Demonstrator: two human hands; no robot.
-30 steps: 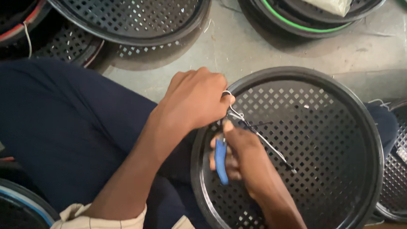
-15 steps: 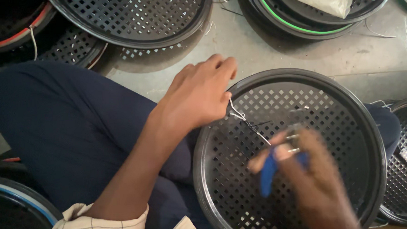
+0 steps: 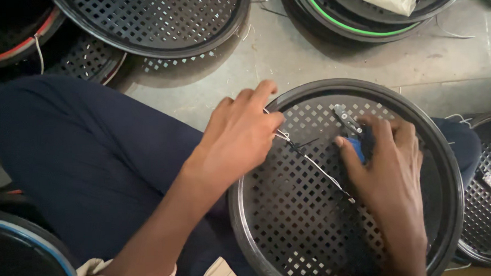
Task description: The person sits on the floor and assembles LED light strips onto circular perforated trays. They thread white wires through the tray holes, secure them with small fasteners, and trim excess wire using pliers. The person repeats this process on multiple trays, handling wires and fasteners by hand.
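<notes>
Seen from above, a person sits on a grey concrete floor [image 3: 308,59] with a round black perforated tray [image 3: 292,234] resting on their lap, over dark blue trousers [image 3: 94,159]. Everything here is placed relative to that tray. The left hand [image 3: 240,138] lies on the tray's upper left rim, fingers curled, pinching the end of a thin pale wire [image 3: 317,171]. The wire runs slantwise from that rim across the mesh toward the tray's middle, lying close against the holes. The right hand [image 3: 388,171] rests on the right half of the tray, fingers closed around blue-handled pliers [image 3: 351,131]; the metal tip sticks out above the fingers and points toward the tray's upper edge. The far end of the wire reaches the base of this hand. Beyond the tray's upper edge lie more black mesh trays [image 3: 154,21], one with a green band [image 3: 350,28] around its rim. Another tray [image 3: 489,189] sits just right of the lap tray.
</notes>
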